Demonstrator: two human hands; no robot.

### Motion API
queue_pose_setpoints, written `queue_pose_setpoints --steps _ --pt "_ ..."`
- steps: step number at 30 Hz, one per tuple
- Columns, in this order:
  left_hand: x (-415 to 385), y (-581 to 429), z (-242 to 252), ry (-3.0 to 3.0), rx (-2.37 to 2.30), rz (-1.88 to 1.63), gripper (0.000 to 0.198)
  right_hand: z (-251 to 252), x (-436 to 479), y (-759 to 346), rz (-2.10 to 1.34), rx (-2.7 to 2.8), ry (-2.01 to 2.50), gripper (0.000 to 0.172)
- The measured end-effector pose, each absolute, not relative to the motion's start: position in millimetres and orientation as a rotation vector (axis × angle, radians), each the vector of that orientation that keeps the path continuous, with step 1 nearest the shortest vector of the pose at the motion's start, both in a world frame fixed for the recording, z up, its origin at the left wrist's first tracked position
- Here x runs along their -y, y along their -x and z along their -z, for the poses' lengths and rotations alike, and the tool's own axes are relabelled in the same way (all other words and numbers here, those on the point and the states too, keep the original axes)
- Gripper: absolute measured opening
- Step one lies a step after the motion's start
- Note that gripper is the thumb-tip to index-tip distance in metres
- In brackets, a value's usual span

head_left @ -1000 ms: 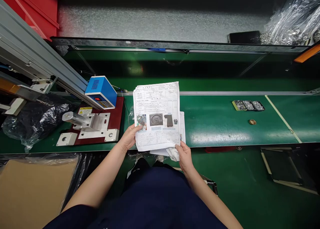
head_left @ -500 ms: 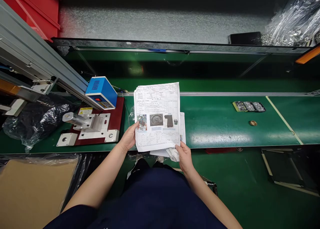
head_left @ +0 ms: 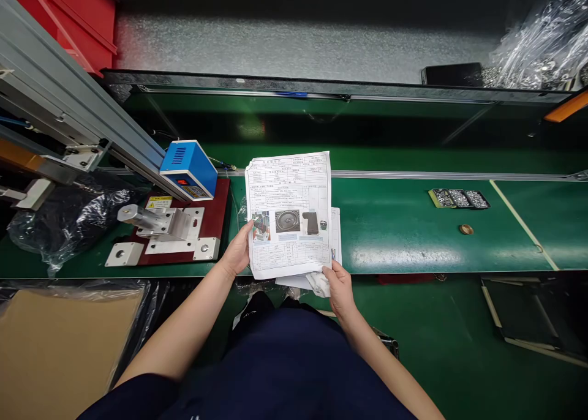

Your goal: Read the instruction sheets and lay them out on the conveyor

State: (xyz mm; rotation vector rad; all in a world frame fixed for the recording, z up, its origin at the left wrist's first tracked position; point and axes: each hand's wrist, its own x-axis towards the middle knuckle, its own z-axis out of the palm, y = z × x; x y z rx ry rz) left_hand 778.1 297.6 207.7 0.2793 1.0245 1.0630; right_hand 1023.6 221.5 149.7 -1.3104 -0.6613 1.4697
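I hold a printed sheet (head_left: 289,212) with tables and small photographs upright over the near edge of the green bench (head_left: 404,224). My left hand (head_left: 237,251) grips its left edge with the thumb on the front. My right hand (head_left: 339,284) pinches its lower right corner, along with further papers (head_left: 336,224) behind it and a crumpled white piece (head_left: 318,283) below.
A blue box (head_left: 188,168) and a metal fixture on a red base (head_left: 169,227) stand left of the sheet. A small tray of parts (head_left: 458,198) and a round piece (head_left: 465,229) lie to the right. Black plastic (head_left: 64,218) and cardboard (head_left: 59,346) sit at left.
The view has shifted slightly; the sheet and both hands have stayed almost as they were.
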Motion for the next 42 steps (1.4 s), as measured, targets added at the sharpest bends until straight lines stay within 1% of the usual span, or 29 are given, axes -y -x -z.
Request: queue_pose_setpoints --steps 14,32,42 --pt "-296.1 -777.3 -210.1 -0.289 -1.011 -1.062 0.041 -153.1 -223.4 -1021.8 -1.461 0.64 1.317 0.035" --pt "-295.2 -776.2 -211.1 -0.259 -1.002 -1.084 0.045 -156.2 -223.0 -1019.7 -1.469 0.61 1.331 0.033" --pt "-293.9 -775.7 -207.9 -0.259 -0.985 -1.091 0.043 -156.8 -224.7 -1017.5 -1.476 0.58 1.311 0.032"
